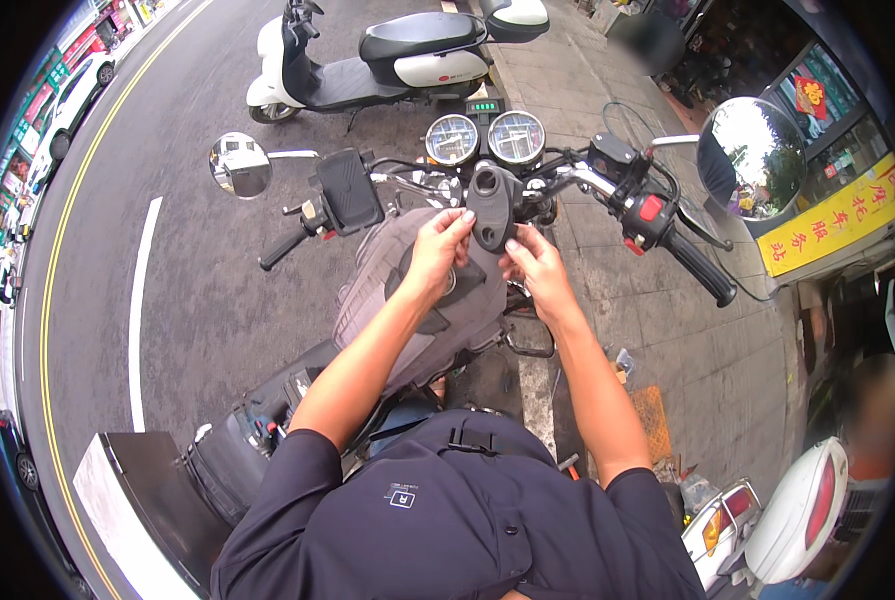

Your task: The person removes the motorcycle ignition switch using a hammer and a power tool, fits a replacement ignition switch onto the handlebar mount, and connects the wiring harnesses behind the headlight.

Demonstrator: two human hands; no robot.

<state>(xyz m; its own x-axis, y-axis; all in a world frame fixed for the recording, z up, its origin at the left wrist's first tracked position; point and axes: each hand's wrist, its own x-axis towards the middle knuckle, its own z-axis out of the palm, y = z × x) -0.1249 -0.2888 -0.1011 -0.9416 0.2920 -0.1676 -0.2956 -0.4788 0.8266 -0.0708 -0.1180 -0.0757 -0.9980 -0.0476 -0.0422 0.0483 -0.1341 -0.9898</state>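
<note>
1. My left hand (441,252) was nearly closed, thumb and index finger pinched together on the left edge of a dark, elongated plate (497,205) with two round holes.
2. My right hand (533,265) was half curled, its thumb on the lower right edge of the same plate, the other fingers bent inward.
3. The plate was between my hands, above the middle of the motorcycle's handlebar and just behind the twin round gauges (452,138); I could not tell whether it also rested on the metal beneath.
4. A small display (484,106) with green lights sat just beyond the gauges.
5. Below my hands, a grey fabric cover (366,290) lay over the fuel tank area.
6. To the left were the black left grip (284,250), a black rectangular pad (350,190) and the round left mirror (239,165).
7. To the right were the black right grip (701,270), a red switch (651,207) beside it and the larger right mirror (753,160).
8. A white scooter (433,68) with a black seat stood ahead, side-on, on the grey roadway (228,270).
9. A yellow banner (838,215) hung at the right, beyond the paved sidewalk (658,340).
10. My dark short-sleeved shirt (418,540) filled the lower part of the view.
</note>
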